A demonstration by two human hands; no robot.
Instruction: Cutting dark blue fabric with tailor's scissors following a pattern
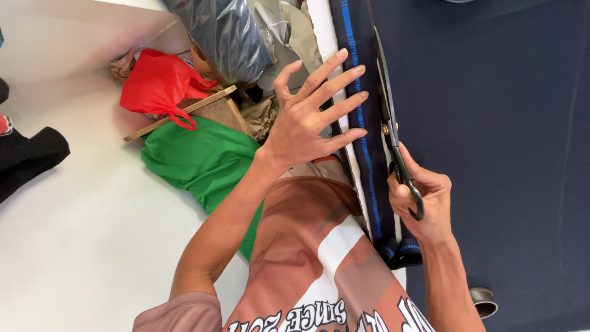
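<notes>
Fabric (491, 154), dark navy, lies spread flat over the table and fills the right side of the head view; its edge strip with a bright blue stitched line (362, 135) runs along the table's near edge, ending in a small folded bunch (399, 251) by the person's waist.

Scissors (388, 117), long and dark, lie along that edge just inside the blue line, blades pointing away from the body. The right hand (424, 203) has its fingers clenched through the loop handles, gripping the scissors. Whether the blades are parted I cannot tell, as they are seen edge-on.

The left hand (310, 117) is released, fingers fanned out and pressing flat on the edge strip, holding nothing.

By my reading the step in hand is cutting along the selvedge. The next move calls for the left hand to keep the strip taut while the blades follow a straight path parallel to the blue line.

On the floor to the left sit a red plastic bag (157, 83), a green cloth (203, 160) and a wooden box (215, 107).
</notes>
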